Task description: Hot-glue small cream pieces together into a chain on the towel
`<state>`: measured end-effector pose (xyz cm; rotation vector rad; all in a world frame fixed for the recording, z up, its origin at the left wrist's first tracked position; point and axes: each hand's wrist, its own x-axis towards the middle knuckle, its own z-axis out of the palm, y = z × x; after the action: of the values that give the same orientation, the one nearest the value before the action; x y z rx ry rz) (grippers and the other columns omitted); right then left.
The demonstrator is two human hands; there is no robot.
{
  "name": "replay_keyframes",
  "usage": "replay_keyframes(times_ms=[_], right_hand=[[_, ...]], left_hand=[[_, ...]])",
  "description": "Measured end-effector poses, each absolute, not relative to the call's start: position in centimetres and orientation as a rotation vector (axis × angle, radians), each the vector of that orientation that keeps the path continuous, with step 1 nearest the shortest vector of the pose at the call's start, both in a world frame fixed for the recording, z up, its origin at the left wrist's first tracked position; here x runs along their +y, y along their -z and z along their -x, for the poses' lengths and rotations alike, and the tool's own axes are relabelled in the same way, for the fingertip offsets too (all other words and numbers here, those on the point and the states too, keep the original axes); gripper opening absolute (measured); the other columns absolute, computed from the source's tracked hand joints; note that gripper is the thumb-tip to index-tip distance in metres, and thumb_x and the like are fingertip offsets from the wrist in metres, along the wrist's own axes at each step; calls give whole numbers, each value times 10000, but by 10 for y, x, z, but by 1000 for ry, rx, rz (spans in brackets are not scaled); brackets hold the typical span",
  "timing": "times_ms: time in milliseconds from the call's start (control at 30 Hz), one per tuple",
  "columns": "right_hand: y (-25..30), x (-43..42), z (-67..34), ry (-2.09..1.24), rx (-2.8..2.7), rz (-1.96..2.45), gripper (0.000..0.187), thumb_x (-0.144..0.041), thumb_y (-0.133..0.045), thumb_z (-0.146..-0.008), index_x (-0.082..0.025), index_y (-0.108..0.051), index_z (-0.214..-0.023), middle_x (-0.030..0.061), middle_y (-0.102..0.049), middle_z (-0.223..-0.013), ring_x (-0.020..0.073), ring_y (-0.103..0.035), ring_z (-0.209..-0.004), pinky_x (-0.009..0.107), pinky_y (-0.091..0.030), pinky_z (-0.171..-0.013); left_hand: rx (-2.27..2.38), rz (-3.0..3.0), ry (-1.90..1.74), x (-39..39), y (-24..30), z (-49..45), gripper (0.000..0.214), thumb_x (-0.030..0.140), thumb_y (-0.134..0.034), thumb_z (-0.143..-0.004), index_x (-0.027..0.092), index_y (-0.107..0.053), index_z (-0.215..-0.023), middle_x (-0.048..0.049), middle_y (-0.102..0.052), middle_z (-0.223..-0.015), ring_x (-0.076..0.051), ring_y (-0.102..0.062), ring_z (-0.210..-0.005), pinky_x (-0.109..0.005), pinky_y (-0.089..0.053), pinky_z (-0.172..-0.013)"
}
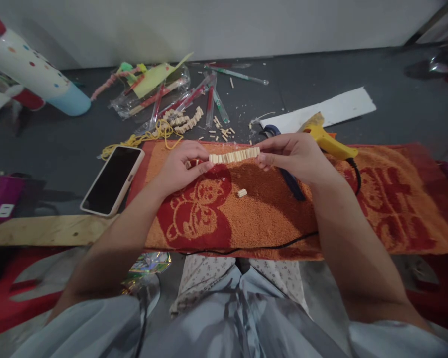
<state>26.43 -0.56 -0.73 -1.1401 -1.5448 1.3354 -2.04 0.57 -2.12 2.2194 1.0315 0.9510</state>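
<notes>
A strip of short pale wooden stick pieces (234, 155), set side by side in a slightly curved row, spans the gap between my two hands. Its left end is pinched by my left hand (184, 166), thumb in front. At the other end, my right hand (293, 154) grips it between thumb and fingers. Below the strip, a small cluster of stick pieces (242, 193) lies on the orange and red towel (272, 219). Blue-handled pliers or cutters (293, 185) lie partly hidden under my right hand.
Beyond my right hand sits a yellow glue gun (330, 141) beside a white strip (328, 110). A phone (113, 180) lies at the left, near yellow string (149, 136). Further back are more joined stick strips (189, 122), loose bits (224, 133) and plastic tubes (210, 102). A black cable (276, 246) crosses the towel.
</notes>
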Motion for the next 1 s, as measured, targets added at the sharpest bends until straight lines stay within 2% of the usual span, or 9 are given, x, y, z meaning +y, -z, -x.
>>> replay_keyframes(times_ms=[400,733,1000], right_hand=[[6,-5,-264,-1358,-1533,1144,245,-363,-873,-665,-238,-769,-849,4,-715,-705,161,-666,-632,349,-614,-632],[4,-6,-262,-1386,-1484,1134,306,-289,-911,-586,-195,-766,-838,-4,-714,-683,131,-640,-600,298,-575,-602],[7,-5,-263,-1371,-1508,1130,262,-340,-885,-637,-216,-757,-830,4,-723,-712,147,-664,-622,325,-603,-637]], left_hand=[[1067,-2197,-901,7,22,22,361,567,-655,-856,220,-651,-759,-42,-697,-860,-204,-621,-906,-394,-505,-899],[1056,-2222,-948,8,26,24,333,542,-677,-850,216,-649,-788,-59,-704,-907,-206,-630,-930,-393,-510,-898],[1058,-2230,-938,7,25,25,313,525,-671,-856,219,-649,-795,-52,-692,-905,-206,-630,-934,-392,-512,-893]])
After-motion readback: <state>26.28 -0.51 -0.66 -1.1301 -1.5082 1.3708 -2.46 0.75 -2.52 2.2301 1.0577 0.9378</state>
